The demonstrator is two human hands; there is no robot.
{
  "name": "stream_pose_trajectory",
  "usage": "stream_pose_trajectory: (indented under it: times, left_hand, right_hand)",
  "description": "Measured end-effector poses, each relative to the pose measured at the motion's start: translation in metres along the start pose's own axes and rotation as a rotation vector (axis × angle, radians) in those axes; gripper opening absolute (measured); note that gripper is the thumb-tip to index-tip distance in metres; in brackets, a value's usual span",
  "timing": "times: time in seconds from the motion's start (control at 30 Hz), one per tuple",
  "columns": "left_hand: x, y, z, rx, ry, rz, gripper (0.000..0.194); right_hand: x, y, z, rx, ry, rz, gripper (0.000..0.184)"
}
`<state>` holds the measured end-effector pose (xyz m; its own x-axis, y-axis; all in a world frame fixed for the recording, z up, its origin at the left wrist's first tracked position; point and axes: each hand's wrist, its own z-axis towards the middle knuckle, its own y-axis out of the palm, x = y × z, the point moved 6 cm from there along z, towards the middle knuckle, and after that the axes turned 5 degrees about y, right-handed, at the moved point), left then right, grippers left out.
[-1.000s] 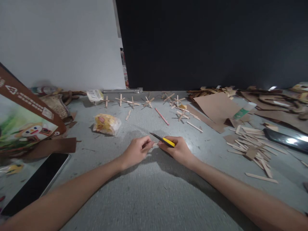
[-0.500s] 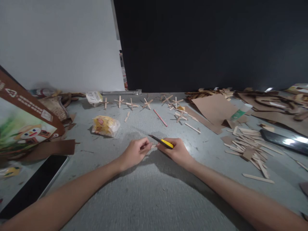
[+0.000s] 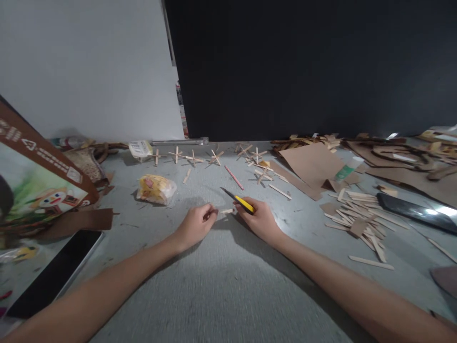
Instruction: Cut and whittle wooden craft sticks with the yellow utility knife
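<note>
Where our hands sat pressed together a second ago, they have drawn slightly apart: our left hand (image 3: 195, 224) pinches one end of the short pale wooden stick (image 3: 226, 211) on the grey table (image 3: 228, 286), while our right hand (image 3: 260, 220) grips the yellow-handled utility knife (image 3: 240, 200), so the cut looks finished.

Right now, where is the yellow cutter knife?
In the head view, the yellow cutter knife is near the middle of the grey table, gripped in the right hand, its blade pointing up-left, just right of the left hand.
</note>
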<state>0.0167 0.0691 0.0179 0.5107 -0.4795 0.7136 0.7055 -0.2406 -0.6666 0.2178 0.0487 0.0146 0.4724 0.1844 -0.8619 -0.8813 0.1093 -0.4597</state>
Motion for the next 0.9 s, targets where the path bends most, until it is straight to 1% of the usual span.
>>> stream_pose_trajectory:
  times: [0.07, 0.13, 0.2, 0.3, 0.4, 0.53, 0.67, 0.77, 0.83, 0.9]
  left_hand:
    - [0.001, -0.004, 0.000, 0.071, 0.044, 0.106, 0.031]
    - [0.004, -0.007, 0.000, 0.133, 0.109, 0.228, 0.035]
    - [0.004, -0.007, 0.000, 0.155, 0.152, 0.338, 0.037]
    - [-0.002, -0.009, 0.002, 0.146, 0.134, 0.477, 0.037]
    - [-0.010, -0.014, 0.004, 0.140, 0.101, 0.558, 0.034]
    - [-0.015, -0.022, 0.005, 0.085, 0.027, 0.650, 0.033]
    - [-0.014, -0.025, 0.008, 0.031, -0.033, 0.719, 0.033]
    - [-0.012, -0.026, 0.008, 0.004, -0.062, 0.734, 0.033]
    - [-0.011, -0.028, 0.007, 0.001, -0.082, 0.738, 0.035]
    - [-0.005, -0.031, 0.004, 0.014, -0.094, 0.743, 0.034]
  right_hand:
    - [0.005, -0.002, 0.001, 0.048, 0.003, -0.079, 0.032]
    - [0.009, 0.000, 0.001, 0.059, 0.004, -0.155, 0.034]
    - [0.010, 0.004, 0.000, 0.066, -0.029, -0.220, 0.033]
    - [0.013, 0.009, -0.001, 0.088, -0.078, -0.338, 0.030]
    - [0.019, 0.011, -0.001, 0.096, -0.064, -0.452, 0.028]
    - [0.025, 0.014, -0.001, 0.111, -0.065, -0.523, 0.032]
    - [0.026, 0.015, -0.004, 0.119, -0.084, -0.561, 0.037]
    - [0.023, 0.003, 0.001, 0.144, -0.092, -0.582, 0.036]
    - [0.022, -0.016, 0.009, 0.198, -0.054, -0.650, 0.036]
    - [0.025, -0.040, 0.020, 0.242, 0.029, -0.775, 0.039]
